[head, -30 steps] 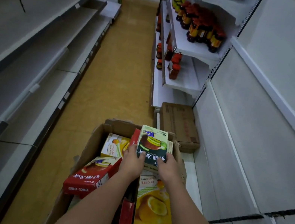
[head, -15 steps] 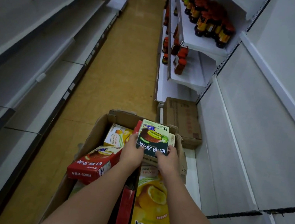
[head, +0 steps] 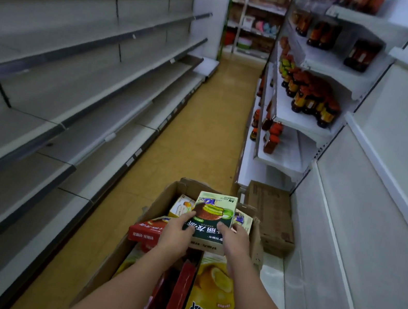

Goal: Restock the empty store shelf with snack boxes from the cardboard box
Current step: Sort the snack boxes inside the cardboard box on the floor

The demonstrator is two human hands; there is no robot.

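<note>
1. Our left hand (head: 175, 234) and right hand (head: 234, 241) grip the green snack box (head: 212, 218) by its near corners, thumbs curled over the top face, above the open cardboard box (head: 162, 201).
2. A red box (head: 146, 230) and a yellow box (head: 209, 305) lie in that carton.
3. Bare grey shelves (head: 72, 93) run along the left; bottles (head: 313, 102) stand on the right.

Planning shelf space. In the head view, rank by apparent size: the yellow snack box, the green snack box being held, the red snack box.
1. yellow snack box, though it lies nearest the camera.
2. green snack box, held in both hands.
3. red snack box, partly hidden, so unsure.
</note>
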